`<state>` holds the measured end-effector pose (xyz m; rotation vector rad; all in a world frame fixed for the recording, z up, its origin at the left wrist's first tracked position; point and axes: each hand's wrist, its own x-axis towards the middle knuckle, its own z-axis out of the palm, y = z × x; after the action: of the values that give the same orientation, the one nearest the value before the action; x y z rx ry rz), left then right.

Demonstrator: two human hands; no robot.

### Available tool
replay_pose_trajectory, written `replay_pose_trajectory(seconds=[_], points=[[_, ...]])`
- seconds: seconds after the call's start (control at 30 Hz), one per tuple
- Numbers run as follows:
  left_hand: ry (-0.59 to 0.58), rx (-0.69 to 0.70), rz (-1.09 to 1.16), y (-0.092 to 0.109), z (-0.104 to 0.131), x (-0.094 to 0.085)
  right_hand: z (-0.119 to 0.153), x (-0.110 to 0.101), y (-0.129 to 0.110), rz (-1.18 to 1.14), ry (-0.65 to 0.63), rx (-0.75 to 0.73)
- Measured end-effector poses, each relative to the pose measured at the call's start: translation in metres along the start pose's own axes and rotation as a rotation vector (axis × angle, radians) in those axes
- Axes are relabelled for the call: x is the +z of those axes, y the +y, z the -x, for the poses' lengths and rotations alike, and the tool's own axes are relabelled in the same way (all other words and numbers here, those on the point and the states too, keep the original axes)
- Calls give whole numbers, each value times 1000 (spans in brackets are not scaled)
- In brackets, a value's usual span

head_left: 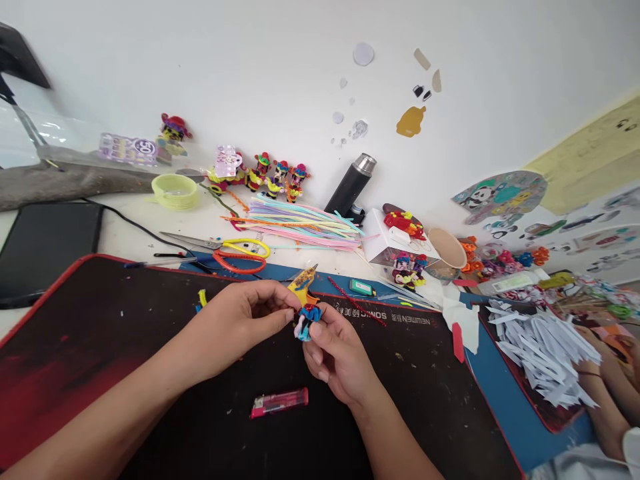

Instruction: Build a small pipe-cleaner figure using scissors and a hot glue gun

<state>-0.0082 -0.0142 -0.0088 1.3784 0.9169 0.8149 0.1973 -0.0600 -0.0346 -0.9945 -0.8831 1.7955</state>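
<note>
Pinched between the fingers of my right hand (334,347) is a small blue, red and white pipe-cleaner figure (307,323). My left hand (255,317) is closed at the figure's left side, thumb against forefinger; whatever lies between those fingertips is too small to make out. Just behind the figure is a glue gun's yellow front (303,283), its metal tip pointing up and right. Below my hands a pink lighter (280,403) lies on the black mat (400,413). A yellow and blue scrap (201,300) sits beyond my left wrist.
Scissors (245,249) and a bundle of pastel pipe cleaners (305,223) lie behind the mat. A black thermos (351,183) leans by the wall. Finished figures (277,179) stand at the back. White paper strips (543,353) and another person's arm (603,400) are at right.
</note>
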Motion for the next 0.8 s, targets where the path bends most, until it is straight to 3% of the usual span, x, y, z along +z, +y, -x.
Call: replay_pose_trajectory(seconds=[0.8], points=[[-10, -13, -43, 5, 1, -2, 0, 1, 0, 8, 19, 9]])
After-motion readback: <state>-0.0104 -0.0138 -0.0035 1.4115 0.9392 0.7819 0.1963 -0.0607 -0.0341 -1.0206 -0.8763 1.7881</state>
